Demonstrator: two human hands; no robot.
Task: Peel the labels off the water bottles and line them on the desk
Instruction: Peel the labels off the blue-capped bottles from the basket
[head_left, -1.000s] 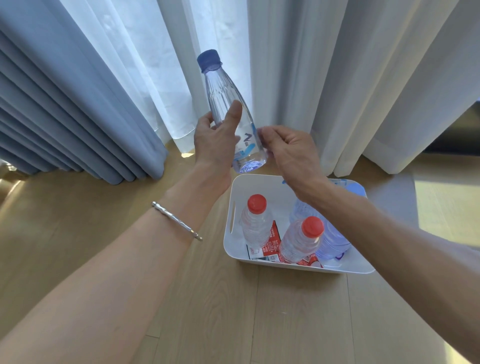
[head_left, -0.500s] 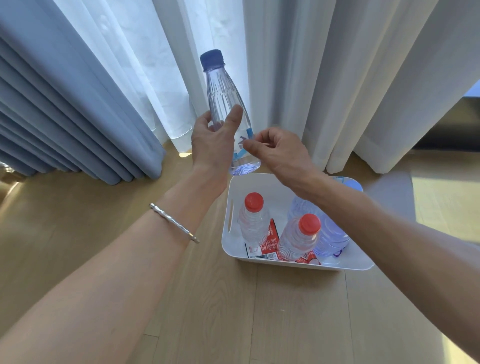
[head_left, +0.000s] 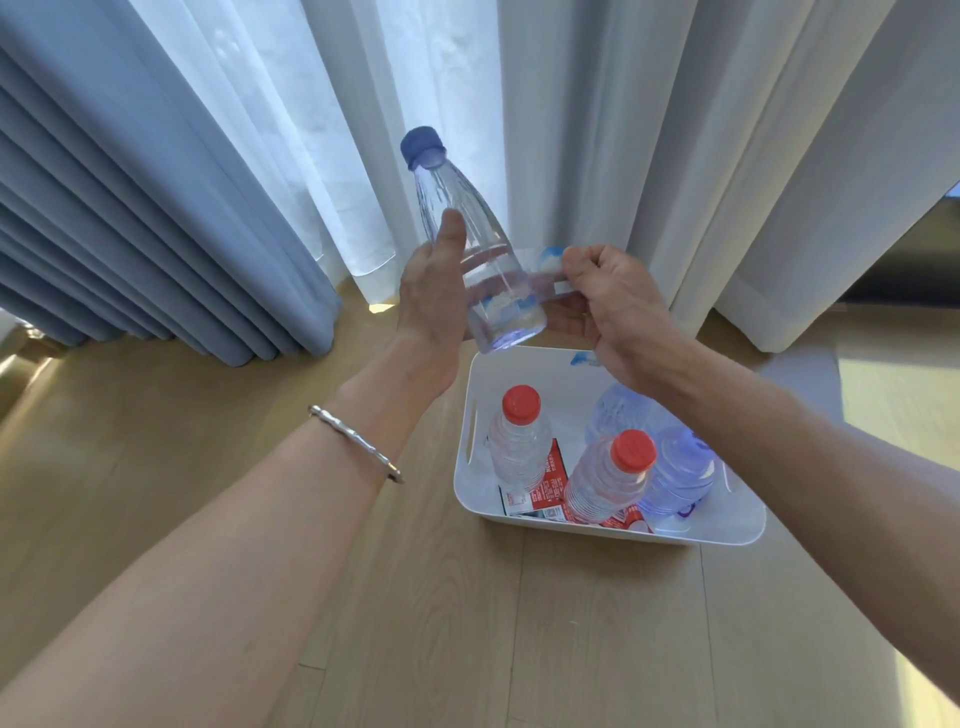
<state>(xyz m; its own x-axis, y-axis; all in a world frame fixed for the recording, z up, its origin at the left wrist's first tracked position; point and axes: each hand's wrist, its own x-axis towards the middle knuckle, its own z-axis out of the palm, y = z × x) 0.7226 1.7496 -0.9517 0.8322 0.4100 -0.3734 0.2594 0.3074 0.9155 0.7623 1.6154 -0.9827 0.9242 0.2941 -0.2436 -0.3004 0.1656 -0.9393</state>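
My left hand (head_left: 434, 291) grips a clear water bottle (head_left: 467, 228) with a blue cap, held upright above the far edge of a white bin (head_left: 467, 467). My right hand (head_left: 610, 306) pinches the loose end of the bottle's clear and blue label (head_left: 545, 270), which stretches sideways off the bottle to the right. Inside the bin stand two red-capped bottles (head_left: 519, 447) (head_left: 608, 478) and a bluish bottle (head_left: 675, 467), with red peeled labels (head_left: 545, 488) lying at the bottom.
The bin rests on a light wooden surface (head_left: 467, 623). Blue curtains (head_left: 156, 208) hang at the left and white curtains (head_left: 675, 156) behind the hands. A silver bracelet (head_left: 353, 441) sits on my left wrist.
My right hand has pulled the label end out to the right, away from the bottle. The bottle stays in my left hand, at about the same spot.
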